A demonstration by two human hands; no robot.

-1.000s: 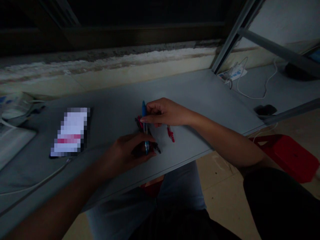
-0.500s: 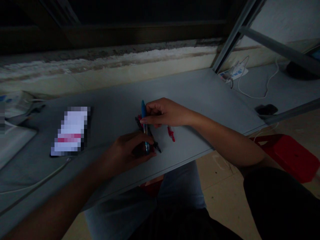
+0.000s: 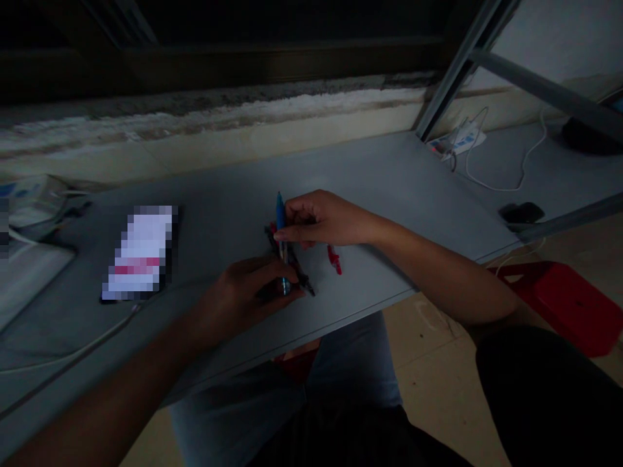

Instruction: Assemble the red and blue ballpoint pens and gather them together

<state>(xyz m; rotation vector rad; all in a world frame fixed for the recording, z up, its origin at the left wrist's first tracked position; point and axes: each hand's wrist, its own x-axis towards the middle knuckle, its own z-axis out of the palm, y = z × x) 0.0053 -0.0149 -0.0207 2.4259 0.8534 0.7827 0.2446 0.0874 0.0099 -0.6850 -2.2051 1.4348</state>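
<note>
My right hand [image 3: 326,219] is closed, pinching the upper part of a blue pen [image 3: 281,224] that points away from me over the grey table [image 3: 379,188]. My left hand [image 3: 246,293] is closed round the same pen's lower end near the table's front edge. Under and beside the blue pen lie a dark pen [image 3: 302,280] and a reddish one, partly hidden by my fingers. A red pen [image 3: 333,258] pokes out from beneath my right palm. The scene is dim.
A phone with a lit screen [image 3: 140,253] lies to the left, with a white cable [image 3: 73,353] running past it. A pale tray and cloth sit at the far left. To the right are a charger with cord [image 3: 462,139], a dark object [image 3: 522,212] and a red stool [image 3: 559,305].
Both hands keep their hold on the blue pen. The pen has tilted slightly more upright and my left hand has crept a little toward its lower end.
</note>
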